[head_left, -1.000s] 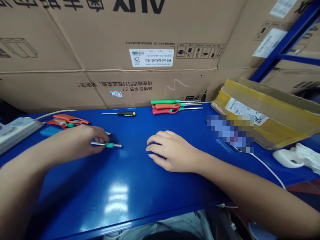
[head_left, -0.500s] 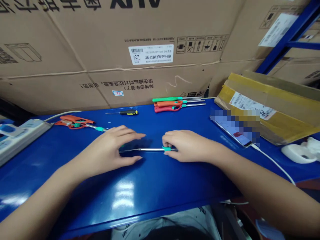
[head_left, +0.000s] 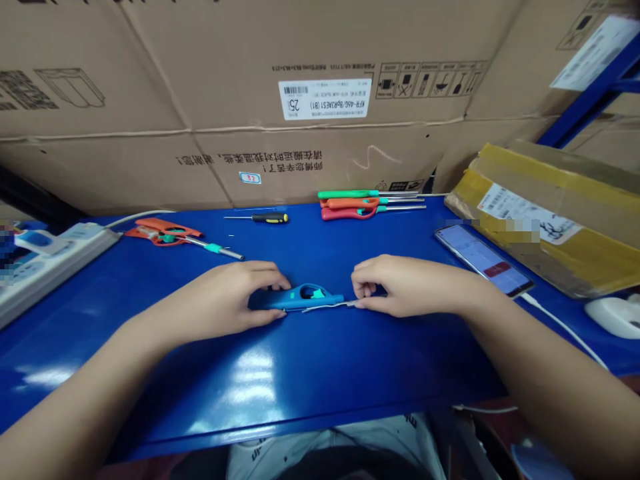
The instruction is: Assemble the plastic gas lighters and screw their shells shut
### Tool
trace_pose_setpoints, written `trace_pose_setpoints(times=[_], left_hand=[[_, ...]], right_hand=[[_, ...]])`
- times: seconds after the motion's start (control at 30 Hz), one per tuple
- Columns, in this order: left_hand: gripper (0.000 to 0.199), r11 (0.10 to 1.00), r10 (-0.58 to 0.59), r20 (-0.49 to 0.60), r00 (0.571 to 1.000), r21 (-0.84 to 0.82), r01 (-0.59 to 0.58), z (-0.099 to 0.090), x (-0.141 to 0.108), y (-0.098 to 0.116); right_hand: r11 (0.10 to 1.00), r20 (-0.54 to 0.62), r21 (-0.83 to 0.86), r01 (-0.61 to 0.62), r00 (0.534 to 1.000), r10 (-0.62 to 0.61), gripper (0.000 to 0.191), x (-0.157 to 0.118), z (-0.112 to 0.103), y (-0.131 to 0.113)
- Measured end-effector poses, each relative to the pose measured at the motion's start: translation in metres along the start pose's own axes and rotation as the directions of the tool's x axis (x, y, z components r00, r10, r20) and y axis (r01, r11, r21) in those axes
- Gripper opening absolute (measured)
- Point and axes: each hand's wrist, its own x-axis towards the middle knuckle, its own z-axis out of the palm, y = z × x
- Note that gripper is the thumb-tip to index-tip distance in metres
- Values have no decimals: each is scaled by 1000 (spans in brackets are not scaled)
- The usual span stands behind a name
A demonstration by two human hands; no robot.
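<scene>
Blue-handled tool held between both hands on the desk

One blue-handled tool [head_left: 303,298] lying on its side on the blue desk [head_left: 400,360], between the two hands and touching both. The handle with an oval cut-out and a teal insert, and a thin steel shaft [head_left: 330,306] running right, close above the desk surface. The left hand [head_left: 233,297] at the handle's left end, its fingers [head_left: 265,272] curled over the top and closed on the plastic, nothing released. The right hand [head_left: 405,287] at the far end of the shaft, its fingers [head_left: 363,287] bunched and clenched around the metal, the tip hidden among them.

Farther back on the desk, three tools with green, orange and red handles [head_left: 350,203], stacked close together, shafts pointing right. To their left, a black-and-yellow screwdriver [head_left: 265,218]. Nearer the left edge, an orange-red handle [head_left: 163,230], with a steel tool with a teal collar [head_left: 215,249] just beside it. Beyond that, a white power strip [head_left: 55,260] with a white cable [head_left: 140,217] along the back of the desk.

On the right, a smartphone [head_left: 480,260] with its screen lit, tilted across the desk and wired to a white cable [head_left: 560,327]. Behind it, a cardboard parcel with yellow tape [head_left: 545,223]. Along the back, large cardboard cartons [head_left: 200,87] against the desk.
</scene>
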Motion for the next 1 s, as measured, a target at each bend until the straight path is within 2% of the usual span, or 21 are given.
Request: trace_pose_setpoints(times=[0.13,0.3,0.4,0.5,0.57,0.63,0.73,0.8,0.9,1.0], left_hand=[[28,996,17,-25,1000,-92,-20,13,6,11],[28,980,31,-108,994,-190,-51,35,15,26],[28,954,24,-162,987,-290,-70,42,19,31],[26,924,-44,-243,969,-378,-53,43,19,30],[25,905,-139,-305,942,-425,-4,41,19,25],[27,875,-245,-349,904,-481,52,40,19,18],[34,835,-330,-361,872,-543,92,41,21,5],[34,864,-313,-367,876,-492,103,42,22,-2],[29,945,-218,-381,899,-311,97,43,23,-6],[27,974,-144,-382,913,-218,63,44,23,-7]], right_hand=[[994,107,9,-107,989,105,11,-8,-6,-3],[998,19,11,-55,998,55,23,-9,-7,0],[999,46,9,-50,998,50,21,-6,-6,-2],[999,45,-7,-51,998,51,22,-6,-7,-1],[1000,-6,-16,-23,1000,23,26,-5,-9,2],[999,-118,-41,-7,993,2,29,-1,-9,6],[993,-287,-99,-57,958,26,27,8,-3,11],[985,-318,-131,-116,946,69,24,14,3,14],[967,-320,-165,-194,938,133,16,21,11,19],[960,-335,-164,-228,928,163,15,24,16,23]])
